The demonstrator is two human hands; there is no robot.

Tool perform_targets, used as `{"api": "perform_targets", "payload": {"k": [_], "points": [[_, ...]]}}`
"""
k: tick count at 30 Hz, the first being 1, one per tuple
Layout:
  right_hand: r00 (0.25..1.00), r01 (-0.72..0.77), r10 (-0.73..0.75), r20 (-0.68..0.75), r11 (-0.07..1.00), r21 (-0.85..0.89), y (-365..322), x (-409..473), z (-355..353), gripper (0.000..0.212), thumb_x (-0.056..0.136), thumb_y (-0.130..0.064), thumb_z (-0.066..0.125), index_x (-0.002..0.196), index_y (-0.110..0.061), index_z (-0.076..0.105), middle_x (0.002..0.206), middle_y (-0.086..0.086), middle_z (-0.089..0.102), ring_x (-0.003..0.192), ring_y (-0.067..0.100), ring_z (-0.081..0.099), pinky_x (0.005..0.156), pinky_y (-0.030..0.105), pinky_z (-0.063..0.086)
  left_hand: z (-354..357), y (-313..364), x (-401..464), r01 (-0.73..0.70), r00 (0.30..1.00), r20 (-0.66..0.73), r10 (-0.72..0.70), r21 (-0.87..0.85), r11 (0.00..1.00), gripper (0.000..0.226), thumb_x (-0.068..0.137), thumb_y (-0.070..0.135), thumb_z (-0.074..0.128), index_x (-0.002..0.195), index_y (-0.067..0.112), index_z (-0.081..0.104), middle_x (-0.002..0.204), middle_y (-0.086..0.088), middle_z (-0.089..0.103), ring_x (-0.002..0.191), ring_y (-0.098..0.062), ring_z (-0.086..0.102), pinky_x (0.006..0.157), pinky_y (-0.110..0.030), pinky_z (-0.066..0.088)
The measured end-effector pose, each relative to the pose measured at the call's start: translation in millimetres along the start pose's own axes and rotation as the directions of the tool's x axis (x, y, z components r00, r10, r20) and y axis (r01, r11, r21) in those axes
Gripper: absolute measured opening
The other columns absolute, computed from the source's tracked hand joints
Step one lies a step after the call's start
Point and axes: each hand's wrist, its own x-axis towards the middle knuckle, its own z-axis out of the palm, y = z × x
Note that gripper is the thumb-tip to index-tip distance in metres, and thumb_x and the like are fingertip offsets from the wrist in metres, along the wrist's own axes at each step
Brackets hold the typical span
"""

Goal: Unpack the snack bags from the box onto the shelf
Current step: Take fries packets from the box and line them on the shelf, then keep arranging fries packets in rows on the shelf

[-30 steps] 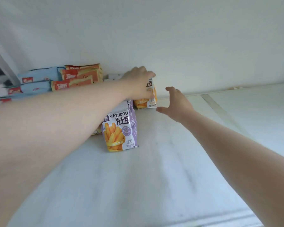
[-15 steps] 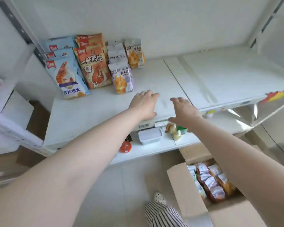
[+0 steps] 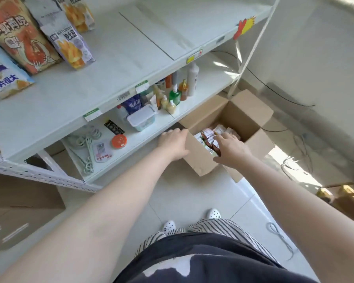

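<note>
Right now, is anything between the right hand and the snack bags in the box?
Nothing visible. The box stands open, and the right hand is already over the snack bags, its fingers reaching them. The left hand rests at the box's near flap.

- The snack bags (image 3: 209, 134) down in the box (image 3: 200, 160) are mostly covered by the right hand (image 3: 231, 149) and the near box wall, and the print is way too blurry to read.
- The right hand's fingertips are lost among the bags, so can't tell if it's gripping one.
- The orange bag (image 3: 18, 35) and blue bag (image 3: 2, 78) on the shelf (image 3: 119, 52) get cut off by the left and top edges.
- The bottles (image 3: 175, 94) on the lower shelf sit half behind the upper shelf's front lip; labels are unreadable.
</note>
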Motion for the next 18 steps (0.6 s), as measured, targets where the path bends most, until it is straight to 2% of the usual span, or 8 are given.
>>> {"api": "perform_targets", "payload": {"k": [3,7,10,12,18], "points": [[0.996,-0.081,0.08,0.029,0.996,0.044,45.4,-31.9,22.8,0.065,0.086,-0.032,0.066,0.142,-0.017,0.038,0.139,0.006,0.043,0.13,0.026,0.041,0.089,0.037,0.046,19.9,36.6,2.8,-0.037,0.998,0.053,0.035,0.025,0.999,0.069,0.082,0.041,0.064,0.141,0.019,0.037,0.135,-0.008,0.048,0.125,-0.03,0.046,0.102,-0.039,0.036],[0.986,-0.156,0.152,0.062,0.985,0.069,112.6,-66.6,44.3,0.073,0.084,-0.033,0.07,0.146,-0.018,0.035,0.139,0.007,0.045,0.127,0.027,0.045,0.096,0.039,0.047,44.8,93.7,17.6,-0.07,0.989,0.127,0.07,-0.005,0.998,0.066,0.085,0.038,0.064,0.142,0.019,0.037,0.142,-0.007,0.043,0.129,-0.029,0.043,0.103,-0.04,0.037],[0.978,-0.203,0.196,0.073,0.975,0.094,166.6,-84.4,53.2,0.072,0.086,-0.033,0.069,0.147,-0.018,0.034,0.139,0.007,0.045,0.127,0.026,0.045,0.088,0.037,0.049,68.2,139.3,30.4,-0.075,0.982,0.172,0.081,-0.038,0.996,0.064,0.085,0.037,0.064,0.141,0.02,0.039,0.141,-0.007,0.044,0.128,-0.029,0.046,0.104,-0.041,0.038],[0.972,-0.228,0.22,0.084,0.969,0.101,202.5,-91.3,55.3,0.072,0.087,-0.035,0.068,0.148,-0.018,0.032,0.14,0.007,0.044,0.126,0.026,0.046,0.08,0.035,0.045,83.4,171.7,40.0,-0.073,0.978,0.194,0.079,-0.04,0.997,0.062,0.084,0.037,0.064,0.139,0.021,0.041,0.137,-0.008,0.047,0.126,-0.029,0.047,0.103,-0.042,0.038],[0.974,-0.221,0.212,0.082,0.969,0.112,292.7,-88.6,52.6,0.072,0.089,-0.035,0.066,0.149,-0.02,0.03,0.141,0.007,0.043,0.125,0.027,0.046,0.078,0.034,0.042,120.0,262.8,69.8,-0.122,0.963,0.239,0.124,-0.024,0.992,0.067,0.085,0.037,0.064,0.143,0.019,0.037,0.139,-0.01,0.043,0.127,-0.029,0.045,0.103,-0.042,0.037]]}}
